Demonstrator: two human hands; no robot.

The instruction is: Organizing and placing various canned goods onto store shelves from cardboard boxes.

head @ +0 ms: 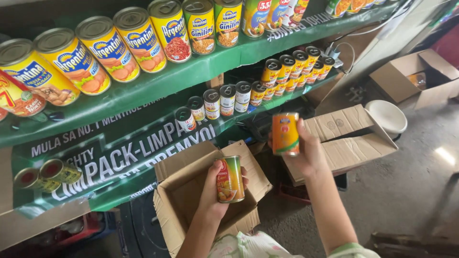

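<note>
Head view: each hand [217,184] grips cylindrical tin [230,179].

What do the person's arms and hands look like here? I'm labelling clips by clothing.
Both forearms are bare, and neither the left hand nor the right hand wears a glove; no ring or watch shows. Only at the bottom edge does a light garment with a pale green and pink print appear.

glossy metal cans [230,179], matt brown cardboard box [186,191]

Daylight comes in from the right, leaving a bright glare patch on the floor [444,155]. The shelves [143,91] curve at the edges, and the lower left corner is dim.
</note>
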